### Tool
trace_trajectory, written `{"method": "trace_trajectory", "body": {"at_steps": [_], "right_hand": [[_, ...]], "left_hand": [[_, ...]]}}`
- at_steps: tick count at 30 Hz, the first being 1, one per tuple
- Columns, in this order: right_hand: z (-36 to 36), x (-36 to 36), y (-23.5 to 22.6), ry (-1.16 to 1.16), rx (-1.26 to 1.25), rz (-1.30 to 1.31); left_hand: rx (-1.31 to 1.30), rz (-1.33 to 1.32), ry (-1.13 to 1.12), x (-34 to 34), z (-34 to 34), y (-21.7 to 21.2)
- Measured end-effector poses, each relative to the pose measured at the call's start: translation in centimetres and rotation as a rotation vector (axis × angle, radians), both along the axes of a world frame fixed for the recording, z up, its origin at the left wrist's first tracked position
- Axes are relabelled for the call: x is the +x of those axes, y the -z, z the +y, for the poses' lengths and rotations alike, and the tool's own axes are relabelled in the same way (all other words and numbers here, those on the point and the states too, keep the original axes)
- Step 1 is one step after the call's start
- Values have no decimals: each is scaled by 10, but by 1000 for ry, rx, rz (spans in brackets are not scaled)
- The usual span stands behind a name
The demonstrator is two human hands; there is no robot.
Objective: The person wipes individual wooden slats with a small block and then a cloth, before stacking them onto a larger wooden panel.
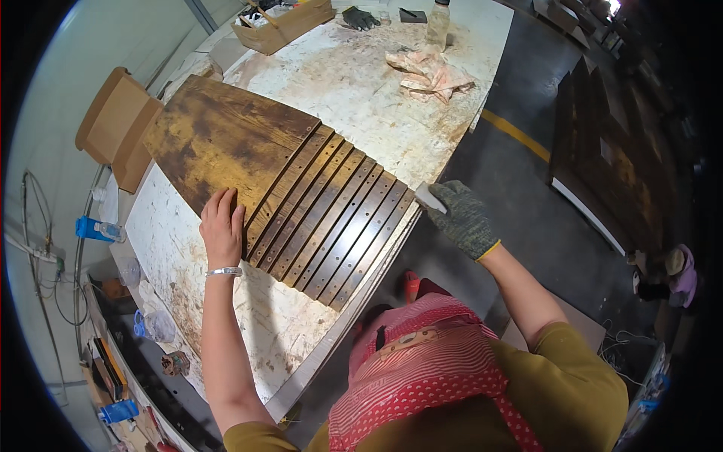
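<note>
red apron (429, 354) close below, hands out over the stained counter (226, 301).
left hand (222, 230) lies flat, grip wide, pinning the slatted wood panel (301, 196) steady; gloved right hand (463, 218), grip shut around a pale pad (429, 197), meets the panel's near edge.

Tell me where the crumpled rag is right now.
In the head view the rag lies on the far right part of the worktable, just below a clear plastic bottle and beyond the slatted wood panel.
</note>
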State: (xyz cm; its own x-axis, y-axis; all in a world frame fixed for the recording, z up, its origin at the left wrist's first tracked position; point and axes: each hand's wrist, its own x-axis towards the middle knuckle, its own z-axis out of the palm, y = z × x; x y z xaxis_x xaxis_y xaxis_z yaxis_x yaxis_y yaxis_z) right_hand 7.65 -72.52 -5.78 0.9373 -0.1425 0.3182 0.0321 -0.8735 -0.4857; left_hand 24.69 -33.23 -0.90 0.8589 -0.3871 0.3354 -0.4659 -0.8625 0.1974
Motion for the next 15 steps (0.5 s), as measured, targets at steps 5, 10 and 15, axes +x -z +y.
{"method": "trace_trajectory", "body": {"at_steps": [5, 10, 15], "right_hand": [[8, 0, 17, -80, -112, -40], [68, -34, 17, -407, 1, 119], [43, -19, 17, -92, -5, -94]], "left_hand": [[-41, -32, -27, 1, 0, 11], [-32, -35, -41, 0, 5, 17], [-52, -64, -25, 8, 2, 20]]}}
